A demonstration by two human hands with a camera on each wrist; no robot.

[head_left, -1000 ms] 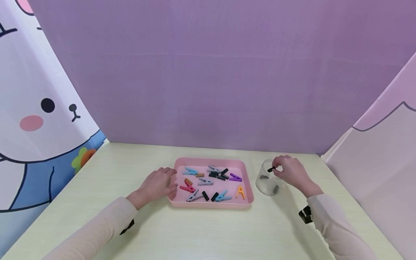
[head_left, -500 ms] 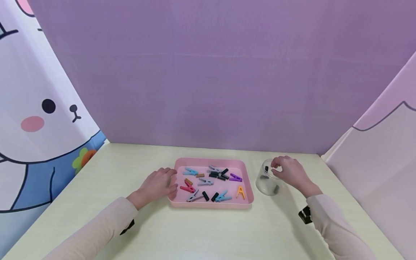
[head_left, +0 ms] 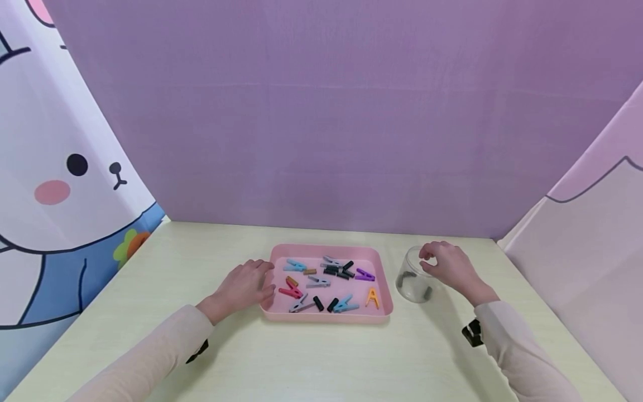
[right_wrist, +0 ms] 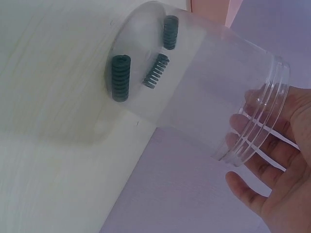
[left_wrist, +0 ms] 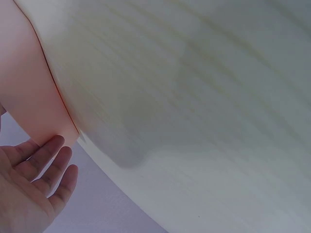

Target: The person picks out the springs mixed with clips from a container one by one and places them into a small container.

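My right hand point(head_left: 454, 269) hovers at the mouth of a clear jar point(head_left: 416, 293), fingers loosely curved with nothing between them. Through the jar wall, the right wrist view shows a thick dark spring point(right_wrist: 121, 78), a second dark spring point(right_wrist: 170, 33) and a thinner one point(right_wrist: 156, 71) at the bottom. At the left rim of a pink tray point(head_left: 326, 319) is my left hand point(head_left: 241, 289), its fingers relaxed and touching the edge. Inside the tray lie several black springs point(head_left: 318, 304), small brown pieces point(head_left: 310, 272), and clothespins, among them a purple one point(head_left: 365, 274) and a yellow one point(head_left: 372, 297).
More clothespins lie in the tray: a red one point(head_left: 290, 289), light blue ones point(head_left: 345, 304) and grey ones point(head_left: 318, 282). The pale table point(head_left: 321, 357) meets a purple backdrop point(head_left: 321, 139) behind. Printed cloth point(head_left: 65, 223) hangs on the left.
A black spring pinched in my right fingers has been let go and has dropped into the jar. Those fingers have parted slightly. My left hand and the tray have stayed put.
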